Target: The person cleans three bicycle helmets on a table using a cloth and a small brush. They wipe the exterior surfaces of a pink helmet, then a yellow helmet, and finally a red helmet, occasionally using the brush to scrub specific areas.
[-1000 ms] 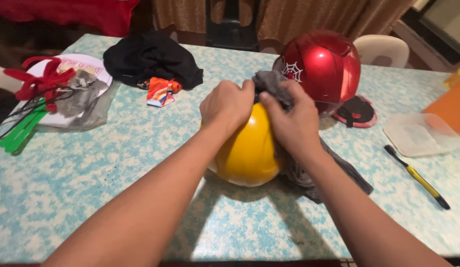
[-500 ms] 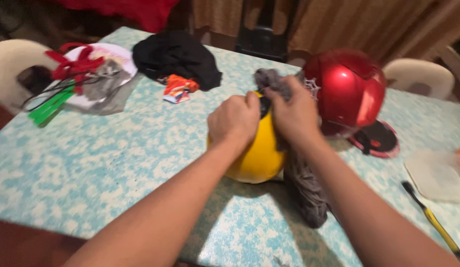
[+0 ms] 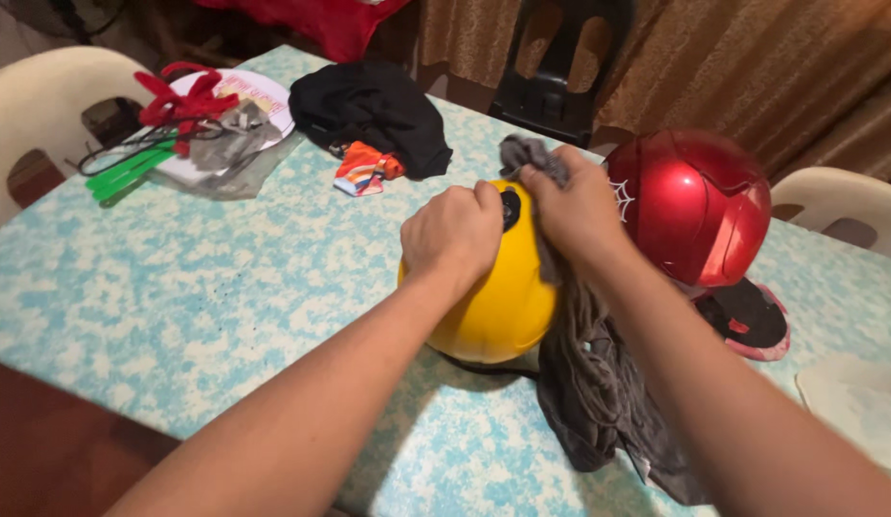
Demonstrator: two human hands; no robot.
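2 bare hands meet on top of a round, glossy yellow helmet (image 3: 493, 297) that sits on a surface (image 3: 206, 287) patterned in mottled light blue and white. The left hand (image 3: 452, 233) is curled into a loose fist, its knuckles pressed on the helmet's crown beside a small black round fitting (image 3: 510, 207). The right hand (image 3: 578, 206) is closed around a crumpled grey cloth (image 3: 589, 383), pinching it against the top of the helmet; a bunch of the cloth sticks up above the fingers, and the rest hangs down the helmet's right side, under the right forearm, and pools on the surface.

Just beyond the right hand stands a shiny red helmet with a small white web mark (image 3: 699, 206), close beside the yellow one. Below it, to the right of the right forearm, lies a flat black pad with a pink-red rim (image 3: 752, 321). A pale translucent plastic lid (image 3: 862, 402) lies farther right, at the frame edge.

Beyond the left hand lies a heap of black fabric (image 3: 374, 110), with a small orange, white and blue folded cloth (image 3: 364, 170) touching its near edge. Far to the left of the left hand is a white round board under clear plastic (image 3: 240, 124), with red ribbon (image 3: 182, 96) and green strips (image 3: 130, 172) on it. White plastic chairs (image 3: 44, 105) stand at the surface's edges, and brown curtains (image 3: 752, 67) hang behind.
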